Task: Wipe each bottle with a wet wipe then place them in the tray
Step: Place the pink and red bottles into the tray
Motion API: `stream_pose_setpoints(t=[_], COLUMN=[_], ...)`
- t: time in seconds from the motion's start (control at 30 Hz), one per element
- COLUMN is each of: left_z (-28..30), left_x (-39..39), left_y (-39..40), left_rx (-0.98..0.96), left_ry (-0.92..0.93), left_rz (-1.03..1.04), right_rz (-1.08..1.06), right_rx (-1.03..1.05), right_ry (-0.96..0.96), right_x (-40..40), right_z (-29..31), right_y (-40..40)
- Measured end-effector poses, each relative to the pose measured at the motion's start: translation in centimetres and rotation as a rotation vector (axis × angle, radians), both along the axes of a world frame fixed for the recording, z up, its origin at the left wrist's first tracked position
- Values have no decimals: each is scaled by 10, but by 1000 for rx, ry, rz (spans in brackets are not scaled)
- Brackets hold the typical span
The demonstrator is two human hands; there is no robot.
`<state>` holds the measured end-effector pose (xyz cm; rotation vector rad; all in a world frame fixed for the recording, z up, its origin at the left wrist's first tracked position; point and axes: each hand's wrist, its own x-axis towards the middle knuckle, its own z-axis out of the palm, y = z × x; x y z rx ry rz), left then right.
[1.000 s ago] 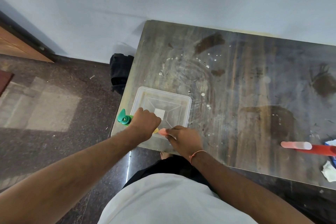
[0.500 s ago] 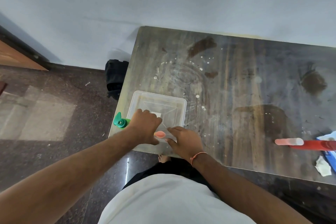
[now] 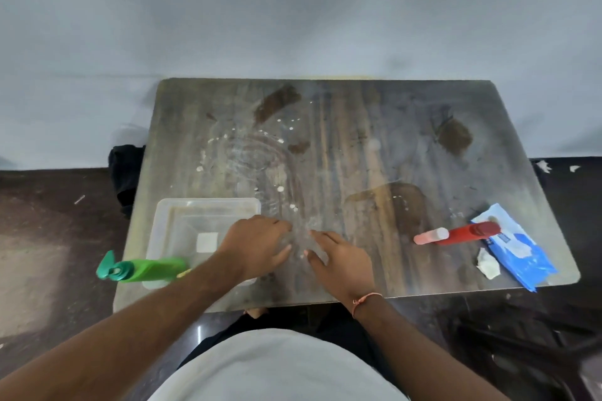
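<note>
A green bottle (image 3: 148, 269) with a teal flip cap lies on its side across the near left corner of the clear plastic tray (image 3: 169, 221), its cap jutting past the table's left edge. My left hand (image 3: 257, 246) hovers over the tray's near right corner, fingers apart, holding nothing. My right hand (image 3: 342, 259) is just right of it above the table, also spread and free. A red bottle (image 3: 462, 234) with a pale pink cap lies on its side at the right, partly on a blue wet wipe pack (image 3: 518, 251). A crumpled used wipe (image 3: 487, 265) lies beside the pack.
The worn wooden table (image 3: 342, 156) stands against a pale wall, with stains and white specks on its middle. A black object (image 3: 125, 169) sits on the floor by the table's left edge. My white shirt fills the bottom of the view.
Both hands let go of the green bottle, which now lies in the tray's near left corner, and they moved right. The view swung right, showing the wipe pack.
</note>
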<state>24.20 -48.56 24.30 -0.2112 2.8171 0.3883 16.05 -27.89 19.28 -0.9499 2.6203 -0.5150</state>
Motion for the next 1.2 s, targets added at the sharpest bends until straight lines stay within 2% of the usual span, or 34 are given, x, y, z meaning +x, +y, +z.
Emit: stream_pose_setpoints(t=[0.27,0.6,0.73,0.87,1.2], left_z=[-6,-35,-52,-64,-78], left_x=[-84,-187,-215,-229,-230], left_y=[89,209,238,254,259], left_rx=[114,245,253,238,232], left_ry=[26,31,-14,-15,-23], left_rz=[-46,-75,-85,-102,-64], right_rz=[-189,-184,-163,-137,-123], right_rx=[-45,-51,11,53,127], right_ry=[78,228,237,155,75], right_x=[-72,-165,-196,-215,-226], right_z=[17,40,41,32,24], right_y=[119,237,265,282,288])
